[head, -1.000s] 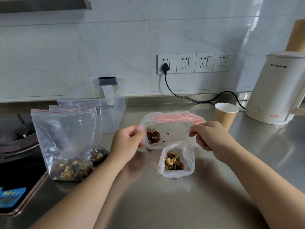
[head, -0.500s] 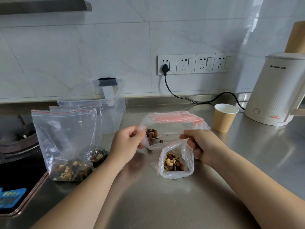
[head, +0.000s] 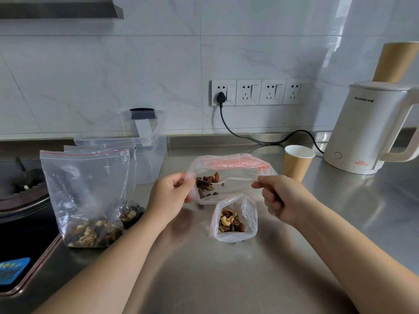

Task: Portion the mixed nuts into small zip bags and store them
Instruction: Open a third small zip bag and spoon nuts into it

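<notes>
Two hands hold one small clear zip bag with red strip (head: 229, 175) above the steel counter (head: 226, 279): left hand (head: 171, 196) and right hand (head: 280, 198) each pinch one end of its mouth, stretched tight. I judge sealing is in hand; next, press the strip along. Another open filled small bag (head: 234, 219) stands just below.

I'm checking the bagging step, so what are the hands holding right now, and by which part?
Both hold one small zip bag of nuts: the left hand pinches its left edge, the right hand the right end of its mouth strip.
</notes>
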